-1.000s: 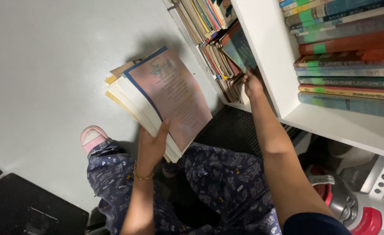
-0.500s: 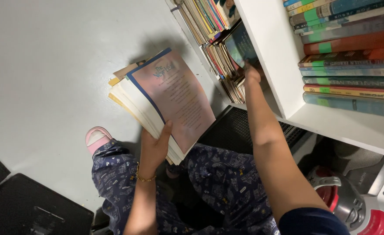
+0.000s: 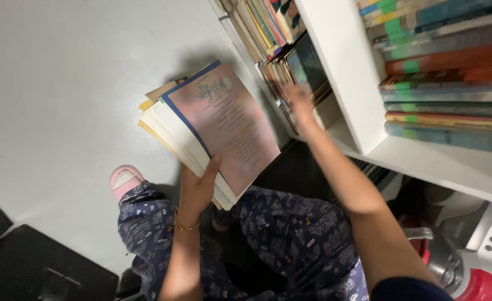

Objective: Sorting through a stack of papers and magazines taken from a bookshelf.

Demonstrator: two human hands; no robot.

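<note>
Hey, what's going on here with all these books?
A person sits on the floor by a white bookshelf. Their left hand holds a stack of books from below, a pink-covered one with a blue edge on top. Their right hand reaches into the lower shelf compartment and touches the packed books there; it is blurred, so the grip is unclear. More books fill the compartment to the right.

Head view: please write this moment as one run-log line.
left hand: holds book stack | right hand: at shelf books | shelf: white
</note>
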